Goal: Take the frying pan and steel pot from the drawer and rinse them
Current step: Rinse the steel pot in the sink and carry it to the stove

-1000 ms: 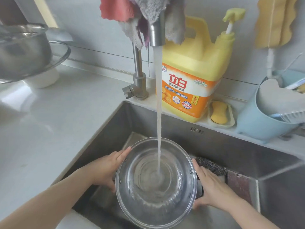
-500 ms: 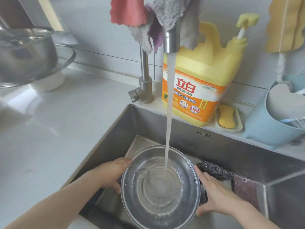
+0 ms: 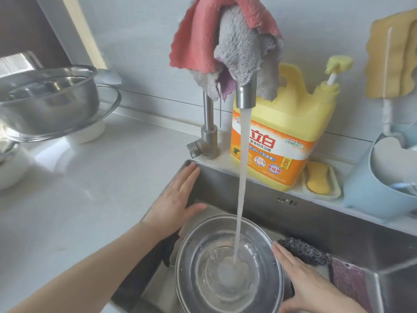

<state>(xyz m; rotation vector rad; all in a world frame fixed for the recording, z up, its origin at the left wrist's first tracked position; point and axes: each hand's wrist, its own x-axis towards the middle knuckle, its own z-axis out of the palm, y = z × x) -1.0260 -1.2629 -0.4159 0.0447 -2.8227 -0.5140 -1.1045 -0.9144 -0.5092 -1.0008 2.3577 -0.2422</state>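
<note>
The steel pot (image 3: 228,269) sits low in the sink (image 3: 316,224) with water swirling in it. A stream from the faucet spout (image 3: 246,96) falls into its middle. My right hand (image 3: 302,283) grips the pot's right side, fingers along the rim and thumb below by a black handle. My left hand (image 3: 178,199) is off the pot, open with fingers spread, raised over the sink's back left corner below the tap lever (image 3: 195,149). A second black handle (image 3: 168,251) sticks out at the pot's left. No frying pan is in view.
Pink and grey cloths (image 3: 225,41) hang over the faucet. Behind the sink stand a yellow detergent jug (image 3: 282,136), a soap dish (image 3: 320,180) and a blue holder (image 3: 374,188). A wire scourer (image 3: 302,250) lies right of the pot. Steel bowls (image 3: 45,100) sit on the left counter.
My left hand let go of the pot's left side and rose toward the sink's back left corner. The right hand stays on the pot. My view has tilted upward.
</note>
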